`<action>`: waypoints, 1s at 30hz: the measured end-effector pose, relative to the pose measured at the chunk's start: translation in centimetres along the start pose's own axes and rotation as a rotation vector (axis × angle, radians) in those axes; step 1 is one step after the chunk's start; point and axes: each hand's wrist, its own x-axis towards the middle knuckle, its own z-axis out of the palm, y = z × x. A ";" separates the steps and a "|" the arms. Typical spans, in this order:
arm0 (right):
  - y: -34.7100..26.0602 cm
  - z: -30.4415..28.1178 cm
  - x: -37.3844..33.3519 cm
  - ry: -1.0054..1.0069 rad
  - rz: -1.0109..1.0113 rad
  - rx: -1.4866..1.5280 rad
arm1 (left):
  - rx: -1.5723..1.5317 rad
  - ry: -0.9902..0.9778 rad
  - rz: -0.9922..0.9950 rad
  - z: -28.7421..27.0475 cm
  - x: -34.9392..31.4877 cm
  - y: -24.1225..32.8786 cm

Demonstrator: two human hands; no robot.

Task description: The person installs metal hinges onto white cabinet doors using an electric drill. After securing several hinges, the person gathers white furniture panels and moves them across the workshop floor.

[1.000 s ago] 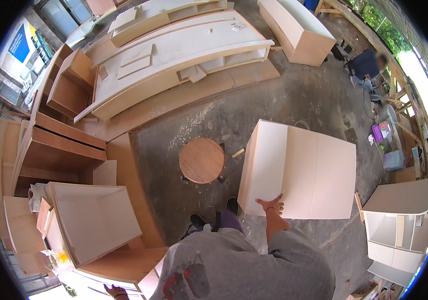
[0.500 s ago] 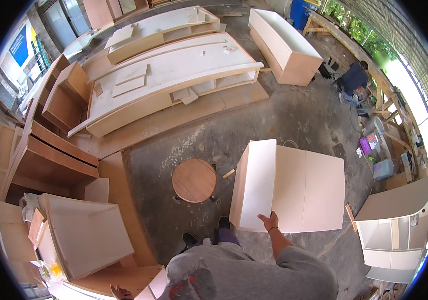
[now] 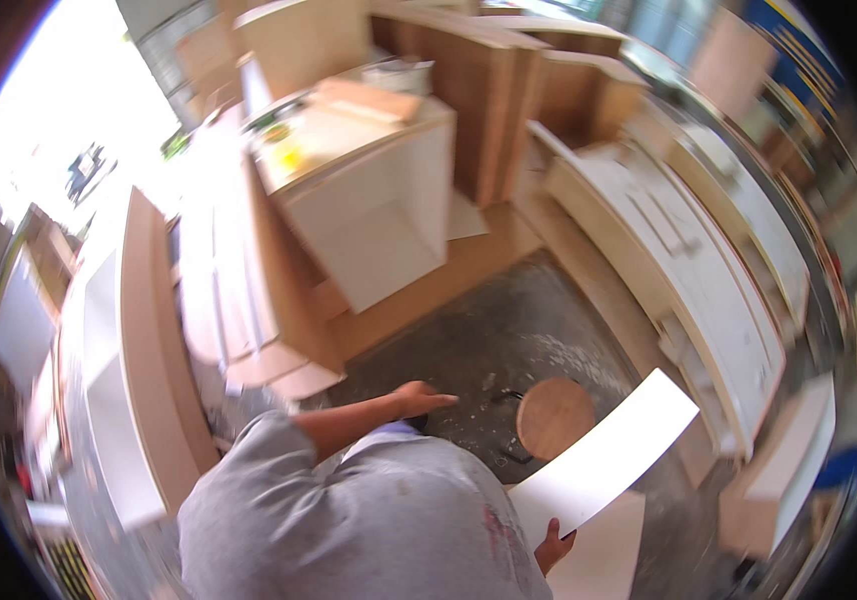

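Note:
My right hand [image 3: 554, 547] is at the near edge of a long white panel [image 3: 614, 445], part of a box-like cabinet at the lower right. Its thumb lies on the white face and the fingers curl at the edge, partly hidden. Beside the panel shows the cabinet's pale flat side [image 3: 604, 555]. My left hand [image 3: 421, 400] is held out in front of my body with nothing in it, its fingers stretched toward the right and slightly blurred. A round wooden stool [image 3: 556, 418] stands just beyond the white panel.
An open white-lined cabinet [image 3: 374, 240] with a plank [image 3: 364, 100] on top stands ahead. Left of it are a long wooden unit [image 3: 284, 270] and another cabinet [image 3: 164, 370]. Low white-topped units [image 3: 684, 250] lie to the right, and a trough-like box [image 3: 779, 480] beyond.
My view has swung to the left, blurring the edges. The left hand has come up from the lower edge to the front of my body. The right hand stays at the white panel's edge.

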 end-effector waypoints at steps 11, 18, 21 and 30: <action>-6.4 15.9 7.6 -0.731 0.344 0.525 | -0.494 -0.281 0.105 -0.1 -2.2 3.8; -11.0 23.5 4.4 -0.912 0.299 0.339 | -1.002 -0.252 0.272 -6.4 -5.5 0.1; -13.3 25.8 4.2 -0.921 0.183 0.299 | -1.013 -0.147 0.406 -8.8 -5.9 0.1; -10.6 24.6 9.0 -0.704 0.213 0.385 | -1.130 0.226 0.765 -25.1 -1.1 8.2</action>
